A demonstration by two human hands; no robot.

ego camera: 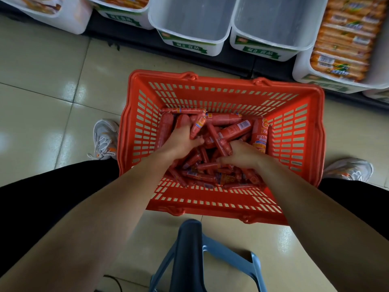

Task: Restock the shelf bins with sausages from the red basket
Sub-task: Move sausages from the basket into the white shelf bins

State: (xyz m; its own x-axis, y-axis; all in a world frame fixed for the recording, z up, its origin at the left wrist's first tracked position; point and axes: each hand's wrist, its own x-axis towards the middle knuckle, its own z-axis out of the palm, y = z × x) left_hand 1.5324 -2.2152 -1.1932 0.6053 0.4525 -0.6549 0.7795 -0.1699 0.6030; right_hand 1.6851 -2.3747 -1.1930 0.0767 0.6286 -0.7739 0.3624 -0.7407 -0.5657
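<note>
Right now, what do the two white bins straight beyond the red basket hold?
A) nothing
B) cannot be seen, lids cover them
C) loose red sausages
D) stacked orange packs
A: the left empty bin and the right empty bin show only bare floors; the orange packs sit further right, and the red sausages lie in the red basket.
</note>
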